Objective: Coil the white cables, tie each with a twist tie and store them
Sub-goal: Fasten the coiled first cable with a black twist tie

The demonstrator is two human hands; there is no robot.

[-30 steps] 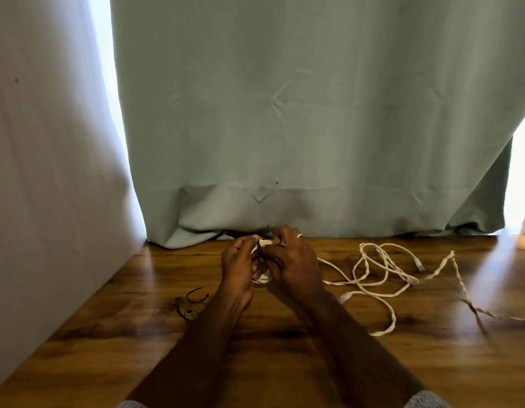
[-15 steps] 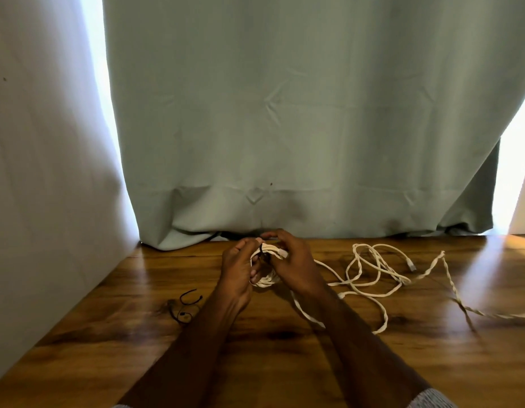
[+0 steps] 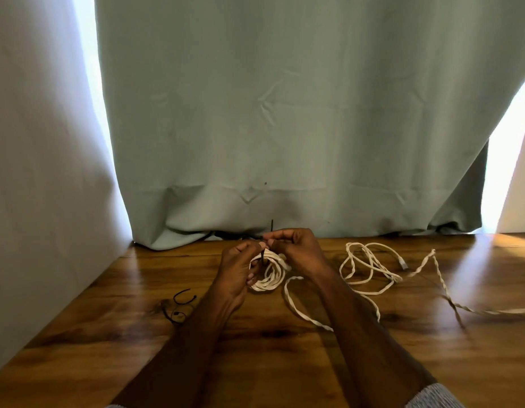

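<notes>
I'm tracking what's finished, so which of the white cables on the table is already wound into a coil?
The coiled white cable held between the left hand and right hand, with a black twist tie around it. The loose white cables to its right lie sprawled on the table.

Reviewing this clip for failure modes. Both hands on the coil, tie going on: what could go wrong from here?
1. The twist tie looks only partly wound, one end sticking up, so the coiled cable could spring open if either grip slackens.
2. A loose tail trails from the coil across the table and may stay outside the bundle.
3. The loose cables lie tangled beside the right hand and could snag.
</notes>
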